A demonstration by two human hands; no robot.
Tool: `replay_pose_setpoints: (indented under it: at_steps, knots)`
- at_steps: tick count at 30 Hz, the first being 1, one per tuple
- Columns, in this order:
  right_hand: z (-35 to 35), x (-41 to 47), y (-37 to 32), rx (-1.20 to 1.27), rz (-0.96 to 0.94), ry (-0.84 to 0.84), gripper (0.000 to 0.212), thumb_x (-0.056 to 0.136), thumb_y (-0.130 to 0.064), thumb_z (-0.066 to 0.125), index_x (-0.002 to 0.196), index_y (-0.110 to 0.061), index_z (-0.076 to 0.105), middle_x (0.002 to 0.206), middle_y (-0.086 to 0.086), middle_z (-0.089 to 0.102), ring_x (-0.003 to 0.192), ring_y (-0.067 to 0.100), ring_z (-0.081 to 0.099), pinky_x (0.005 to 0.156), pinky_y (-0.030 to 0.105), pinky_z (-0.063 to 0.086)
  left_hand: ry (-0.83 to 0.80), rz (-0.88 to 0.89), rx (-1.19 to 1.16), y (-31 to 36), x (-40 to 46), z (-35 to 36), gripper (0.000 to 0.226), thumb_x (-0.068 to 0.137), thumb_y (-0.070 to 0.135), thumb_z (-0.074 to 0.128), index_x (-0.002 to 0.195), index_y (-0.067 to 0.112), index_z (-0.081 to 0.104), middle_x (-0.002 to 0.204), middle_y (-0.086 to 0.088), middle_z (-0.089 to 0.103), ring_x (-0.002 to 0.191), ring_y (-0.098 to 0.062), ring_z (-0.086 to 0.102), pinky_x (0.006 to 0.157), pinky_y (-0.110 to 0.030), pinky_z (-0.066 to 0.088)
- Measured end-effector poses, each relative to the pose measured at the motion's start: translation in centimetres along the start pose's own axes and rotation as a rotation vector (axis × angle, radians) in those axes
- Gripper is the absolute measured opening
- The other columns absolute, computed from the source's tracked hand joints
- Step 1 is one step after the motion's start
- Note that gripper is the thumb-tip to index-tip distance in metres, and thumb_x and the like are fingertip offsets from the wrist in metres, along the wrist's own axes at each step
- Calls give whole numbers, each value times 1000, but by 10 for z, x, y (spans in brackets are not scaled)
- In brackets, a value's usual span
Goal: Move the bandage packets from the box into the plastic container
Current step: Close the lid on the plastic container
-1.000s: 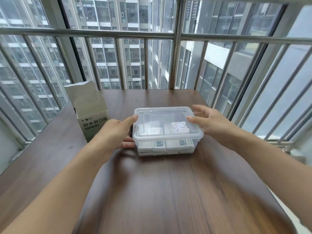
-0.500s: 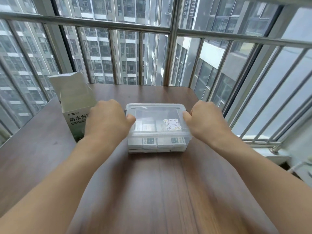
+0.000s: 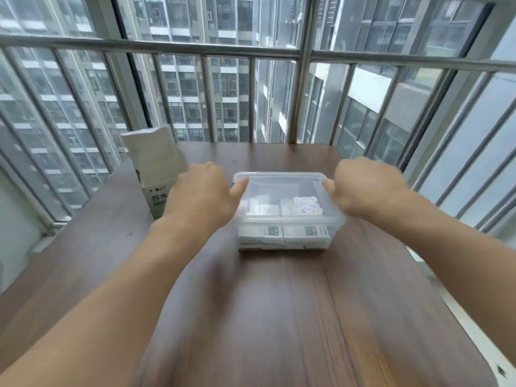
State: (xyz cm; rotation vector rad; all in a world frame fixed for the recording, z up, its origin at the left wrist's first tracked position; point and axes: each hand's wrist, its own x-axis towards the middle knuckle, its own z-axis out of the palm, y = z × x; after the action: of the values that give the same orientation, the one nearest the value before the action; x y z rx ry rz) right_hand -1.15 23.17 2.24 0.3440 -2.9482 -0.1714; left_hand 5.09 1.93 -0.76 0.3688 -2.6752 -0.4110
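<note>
Nearest me, the bandage packets (image 3: 284, 237) lie inside the plastic container (image 3: 287, 216), under its lid (image 3: 279, 191). My left hand (image 3: 201, 196) and right hand (image 3: 363, 188) curl over the lid's two ends; I should press evenly until both latch. Left of the container, farther back, stands the box (image 3: 159, 169).

Both hands — left hand (image 3: 199, 195), right hand (image 3: 364, 188) — grip the lidded plastic container (image 3: 284, 210).

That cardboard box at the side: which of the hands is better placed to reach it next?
Left, probably. The left hand is right next to the cardboard box, while the right hand is across the lidded plastic container, on its far side.
</note>
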Motion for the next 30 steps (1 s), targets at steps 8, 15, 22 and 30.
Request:
replay_pose_setpoints:
  at_steps: [8,15,22,30]
  knots:
    - [-34,-7,-101,845,-422,21,56,89,-38,73,137,-19,52,126,-2,62,114,14,59,98,34,50,72,-314,-609,-122,-3,-26,127,60,44,94,156,33,11,157,0,31,139,-11,33,112,-31,33]
    - [-28,3,-204,1078,-411,-256,30,78,-8,83,91,-18,57,86,-5,60,81,13,62,68,22,51,-59,-272,-992,-149,-6,-3,99,61,-10,89,143,12,39,125,-8,63,109,-18,62,78,-18,56]
    - [-32,-103,-345,1456,-628,-538,89,56,-32,97,131,-18,52,108,3,72,88,15,74,66,26,57,162,-388,-979,-283,-168,-135,58,73,18,87,126,14,62,121,-5,72,107,-22,72,88,-34,59]
    - [38,-305,-508,1371,-586,-1164,33,84,-9,79,107,-12,54,93,10,71,46,8,66,51,23,55,157,-807,-1121,-442,-412,-145,61,68,36,89,123,23,65,114,1,74,103,-17,72,84,-34,59]
